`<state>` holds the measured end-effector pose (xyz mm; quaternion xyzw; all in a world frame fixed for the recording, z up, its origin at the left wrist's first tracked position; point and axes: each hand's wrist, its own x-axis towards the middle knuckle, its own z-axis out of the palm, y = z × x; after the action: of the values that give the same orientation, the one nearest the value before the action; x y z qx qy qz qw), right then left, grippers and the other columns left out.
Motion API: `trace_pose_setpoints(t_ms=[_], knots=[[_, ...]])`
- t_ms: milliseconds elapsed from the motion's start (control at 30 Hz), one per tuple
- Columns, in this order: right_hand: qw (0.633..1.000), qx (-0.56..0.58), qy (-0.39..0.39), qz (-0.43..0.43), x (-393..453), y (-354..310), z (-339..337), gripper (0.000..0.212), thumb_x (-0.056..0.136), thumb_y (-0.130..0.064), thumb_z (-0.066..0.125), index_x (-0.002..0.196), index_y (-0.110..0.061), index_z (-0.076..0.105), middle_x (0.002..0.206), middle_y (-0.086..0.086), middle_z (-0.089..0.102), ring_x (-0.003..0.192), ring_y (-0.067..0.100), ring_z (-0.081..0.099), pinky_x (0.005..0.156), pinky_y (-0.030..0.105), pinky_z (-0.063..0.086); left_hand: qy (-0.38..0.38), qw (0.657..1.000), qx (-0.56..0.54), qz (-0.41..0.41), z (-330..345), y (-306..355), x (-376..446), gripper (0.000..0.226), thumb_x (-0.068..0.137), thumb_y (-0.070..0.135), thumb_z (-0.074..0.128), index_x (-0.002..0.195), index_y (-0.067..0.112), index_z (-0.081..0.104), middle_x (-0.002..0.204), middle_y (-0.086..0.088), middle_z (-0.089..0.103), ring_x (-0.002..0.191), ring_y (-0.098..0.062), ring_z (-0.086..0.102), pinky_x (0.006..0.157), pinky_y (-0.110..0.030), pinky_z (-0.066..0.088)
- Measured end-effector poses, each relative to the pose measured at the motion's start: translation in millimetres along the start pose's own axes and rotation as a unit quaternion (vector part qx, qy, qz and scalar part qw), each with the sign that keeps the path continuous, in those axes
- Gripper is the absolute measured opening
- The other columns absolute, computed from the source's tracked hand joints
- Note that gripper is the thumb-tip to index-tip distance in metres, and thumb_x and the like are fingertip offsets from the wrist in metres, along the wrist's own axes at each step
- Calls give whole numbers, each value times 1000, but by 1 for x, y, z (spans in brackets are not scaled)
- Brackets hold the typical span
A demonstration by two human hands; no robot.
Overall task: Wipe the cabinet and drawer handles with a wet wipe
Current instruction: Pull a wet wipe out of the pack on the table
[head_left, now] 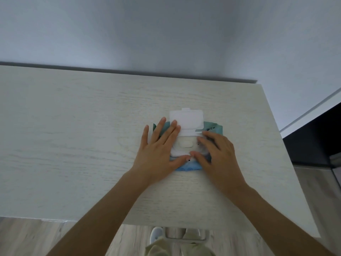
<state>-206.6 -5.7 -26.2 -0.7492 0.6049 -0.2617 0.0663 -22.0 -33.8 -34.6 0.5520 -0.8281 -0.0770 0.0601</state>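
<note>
We're at the wet wipe pack (212, 129), lying flat on the pale wood-grain cabinet top (73, 145), its white flap lid (186, 117) peeled back and resting open beyond our fingertips. Between the two hands sits the white dispensing opening (185, 144), and no wipe is out yet by the look of it, so we judge this the pull-a-wipe step.

To do it well, we want the left hand (156, 150) to keep the pack pinned while the right teases out one sheet only, drawing it slowly so a second doesn't trail after. Then press the flap down again, or the rest may dry out.

Left hand lies flat, fingers straight and a little spread, palm on the pack's left half, thumb reaching in just below the opening. Right hand (217, 154) covers the right half, fingers loosely bent with tips at the opening's edge; whether they pinch anything we cannot tell. Both forearms come up from below, angled inward.

Past our wrists, under the cabinet's near edge, a metal handle (185, 237) shows, waiting for its wipe.
</note>
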Motion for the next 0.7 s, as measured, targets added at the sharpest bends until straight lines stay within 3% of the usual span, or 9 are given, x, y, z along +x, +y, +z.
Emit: trace_pose_setpoints(t_ms=[300, 467, 567, 700], knots=[[997, 40, 24, 56, -4, -14, 5, 35, 75, -17, 77, 106, -2, 69, 116, 18, 60, 109, 36, 54, 92, 45, 40, 10, 1000, -13, 0, 3, 0, 0, 91, 78, 79, 8, 151, 25, -1, 149, 17, -20, 138, -7, -31, 114, -45, -15], [984, 107, 14, 144, 1, -17, 6, 35, 87, -25, 64, 118, -10, 62, 127, 4, 51, 117, 8, 35, 104, 29, 26, 5, 1000, -20, 0, 2, 0, 0, 90, 79, 76, 15, 152, 25, 0, 149, 17, -21, 137, -6, -33, 112, -44, -20], [981, 110, 12, 159, 4, -19, 4, 28, 88, -27, 62, 112, -12, 65, 128, 3, 48, 119, 10, 35, 104, 26, 24, 3, 1000, -23, -3, 2, 0, 1, 92, 77, 78, 12, 152, 26, -1, 149, 18, -21, 136, -6, -33, 113, -45, -20], [977, 118, -35, 175, 7, -25, 2, 16, 88, -36, 60, 101, -32, 67, 130, -8, 42, 122, 7, 25, 103, 23, 10, -2, 1000, -13, -7, 0, 1, 1, 96, 73, 81, 2, 152, 26, -2, 155, 15, -14, 136, -6, -33, 112, -48, -19]])
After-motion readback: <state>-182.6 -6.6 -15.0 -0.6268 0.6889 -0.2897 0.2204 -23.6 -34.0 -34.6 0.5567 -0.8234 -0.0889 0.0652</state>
